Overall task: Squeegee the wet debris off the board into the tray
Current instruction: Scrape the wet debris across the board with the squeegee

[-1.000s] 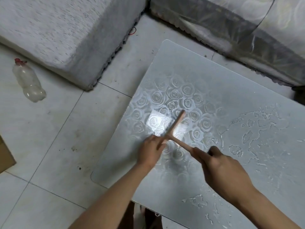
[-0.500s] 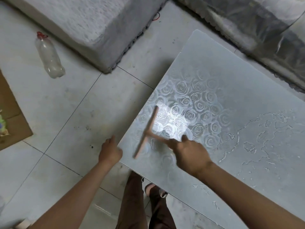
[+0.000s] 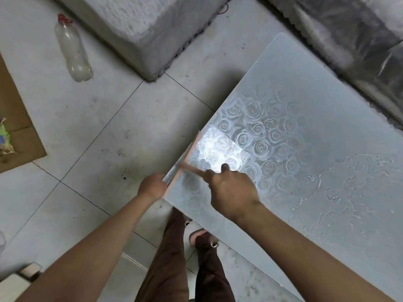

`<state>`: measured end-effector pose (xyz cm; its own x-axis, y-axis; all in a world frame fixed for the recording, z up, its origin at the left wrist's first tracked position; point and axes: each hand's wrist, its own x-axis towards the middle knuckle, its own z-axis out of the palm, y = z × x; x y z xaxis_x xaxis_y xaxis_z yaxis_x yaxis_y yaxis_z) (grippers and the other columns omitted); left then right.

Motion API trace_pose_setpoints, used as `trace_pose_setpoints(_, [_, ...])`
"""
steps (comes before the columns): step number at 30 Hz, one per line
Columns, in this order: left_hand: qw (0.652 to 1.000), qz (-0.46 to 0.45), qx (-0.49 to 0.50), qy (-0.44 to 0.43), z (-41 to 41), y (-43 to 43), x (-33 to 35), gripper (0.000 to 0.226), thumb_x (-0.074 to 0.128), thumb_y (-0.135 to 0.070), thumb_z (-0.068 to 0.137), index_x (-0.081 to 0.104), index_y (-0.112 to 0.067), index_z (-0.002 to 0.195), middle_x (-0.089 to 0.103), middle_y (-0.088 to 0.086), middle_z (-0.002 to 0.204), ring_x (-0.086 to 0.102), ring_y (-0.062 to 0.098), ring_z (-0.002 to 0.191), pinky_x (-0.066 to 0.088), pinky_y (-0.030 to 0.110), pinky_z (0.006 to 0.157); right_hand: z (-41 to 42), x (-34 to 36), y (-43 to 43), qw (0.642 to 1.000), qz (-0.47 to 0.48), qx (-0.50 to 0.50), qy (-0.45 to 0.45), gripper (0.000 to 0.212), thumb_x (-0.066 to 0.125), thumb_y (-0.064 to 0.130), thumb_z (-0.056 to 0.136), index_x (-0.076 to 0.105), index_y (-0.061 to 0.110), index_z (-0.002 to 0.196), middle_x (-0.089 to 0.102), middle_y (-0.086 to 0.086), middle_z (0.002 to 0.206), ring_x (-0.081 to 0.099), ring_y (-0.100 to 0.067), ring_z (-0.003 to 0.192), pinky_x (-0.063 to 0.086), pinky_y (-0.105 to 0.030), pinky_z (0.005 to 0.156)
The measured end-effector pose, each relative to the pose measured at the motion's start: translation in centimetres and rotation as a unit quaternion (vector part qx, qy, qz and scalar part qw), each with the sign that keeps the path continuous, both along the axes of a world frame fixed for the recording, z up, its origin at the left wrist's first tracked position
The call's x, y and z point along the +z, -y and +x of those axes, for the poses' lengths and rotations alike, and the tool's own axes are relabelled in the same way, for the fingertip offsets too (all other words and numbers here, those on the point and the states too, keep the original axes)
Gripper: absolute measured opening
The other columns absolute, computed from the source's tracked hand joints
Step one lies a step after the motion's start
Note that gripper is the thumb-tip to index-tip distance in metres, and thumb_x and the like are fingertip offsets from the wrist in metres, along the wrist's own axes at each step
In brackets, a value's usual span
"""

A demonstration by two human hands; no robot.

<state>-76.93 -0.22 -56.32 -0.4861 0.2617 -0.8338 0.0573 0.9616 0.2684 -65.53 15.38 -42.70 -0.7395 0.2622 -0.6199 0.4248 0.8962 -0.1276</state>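
- Tiled floor (image 3: 87,127) lies below the board (image 3: 305,101); no tray shows.
- Squeegee (image 3: 185,158) blade runs along the board's left edge; right hand (image 3: 233,190) grips its handle.
- Left hand (image 3: 151,188) sits at that edge, by the blade's near end; grip unclear.

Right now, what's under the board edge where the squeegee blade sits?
Tiled floor shows beside that edge, and the left hand sits against it by the squeegee blade. No tray shows; whatever lies directly beneath the board is covered by it.
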Motion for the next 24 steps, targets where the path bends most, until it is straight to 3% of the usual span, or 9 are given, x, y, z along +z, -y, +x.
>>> trace_pose_setpoints(2, [1.000, 0.011, 0.002, 0.005, -0.2, 0.1, -0.1, 0.008, 0.042, 0.006, 0.077, 0.040, 0.001, 0.071, 0.061, 0.028, 0.096, 0.057, 0.042, 0.094, 0.047, 0.040, 0.075, 0.4, -1.0, -0.1, 1.000, 0.004, 0.014, 0.017, 0.043, 0.047, 0.012, 0.089, 0.046, 0.021, 0.131, 0.049, -0.013, 0.106, 0.062, -0.032, 0.084, 0.035, -0.033, 0.060])
trace_pose_setpoints(5, [0.999, 0.004, -0.011, 0.030, -0.1, 0.2, -0.1, 0.019, 0.039, 0.005, 0.077, 0.052, -0.008, 0.073, 0.061, 0.022, 0.091, 0.054, 0.034, 0.083, 0.044, 0.034, 0.070, 3.4, -1.3, -1.7, 0.999, 0.003, 0.001, 0.034, 0.052, 0.047, 0.017, 0.091, 0.036, 0.031, 0.140, 0.051, -0.011, 0.106, 0.063, -0.032, 0.090, 0.043, -0.035, 0.066])
trace_pose_setpoints(8, [0.999, -0.006, -0.016, 0.041, 0.1, 0.0, -0.1, 0.029, 0.038, 0.002, 0.079, 0.061, -0.011, 0.089, 0.066, 0.014, 0.101, 0.059, 0.035, 0.098, 0.046, 0.031, 0.078, 6.7, -0.6, -4.2, 0.997, 0.030, -0.042, 0.059, 0.042, 0.043, 0.024, 0.094, 0.039, 0.032, 0.135, 0.054, -0.010, 0.104, 0.063, -0.031, 0.090, 0.044, -0.033, 0.068])
trace_pose_setpoints(12, [0.997, -0.024, -0.072, 0.026, 0.4, -0.4, 0.0, 0.041, 0.038, -0.001, 0.083, 0.059, -0.009, 0.117, 0.063, 0.012, 0.118, 0.057, 0.033, 0.109, 0.047, 0.033, 0.090, 10.0, 1.0, -7.7, 0.985, 0.100, -0.066, 0.125, 0.031, 0.039, 0.032, 0.097, 0.046, 0.027, 0.126, 0.058, -0.005, 0.100, 0.063, -0.026, 0.087, 0.038, -0.030, 0.063])
trace_pose_setpoints(15, [0.992, -0.041, -0.121, 0.013, 1.0, -0.9, 0.4, 0.040, 0.039, -0.001, 0.084, 0.053, -0.006, 0.121, 0.060, 0.013, 0.122, 0.057, 0.033, 0.109, 0.049, 0.033, 0.087, 9.8, 2.8, -7.4, 0.981, 0.116, -0.056, 0.142, 0.035, 0.040, 0.024, 0.097, 0.045, 0.027, 0.132, 0.059, -0.005, 0.105, 0.063, -0.024, 0.090, 0.038, -0.030, 0.065])
trace_pose_setpoints(19, [0.985, -0.087, -0.152, 0.000, 1.5, -2.1, 0.4, 0.038, 0.041, -0.006, 0.087, 0.048, -0.007, 0.124, 0.059, 0.012, 0.122, 0.060, 0.031, 0.100, 0.045, 0.030, 0.070, 6.1, 4.6, -3.5, 0.994, 0.062, -0.046, 0.075, 0.053, 0.046, 0.020, 0.094, 0.031, 0.035, 0.142, 0.054, -0.008, 0.110, 0.063, -0.029, 0.095, 0.035, -0.031, 0.066])
trace_pose_setpoints(24, [0.971, -0.147, -0.186, -0.034, 2.2, -3.2, 0.4, 0.039, 0.042, -0.008, 0.089, 0.045, -0.005, 0.128, 0.059, 0.012, 0.122, 0.062, 0.029, 0.101, 0.043, 0.028, 0.074, 2.8, 1.6, -0.7, 0.995, 0.020, -0.038, 0.088, 0.047, 0.051, 0.001, 0.087, 0.047, 0.011, 0.133, 0.052, -0.014, 0.114, 0.061, -0.033, 0.094, 0.038, -0.034, 0.064])
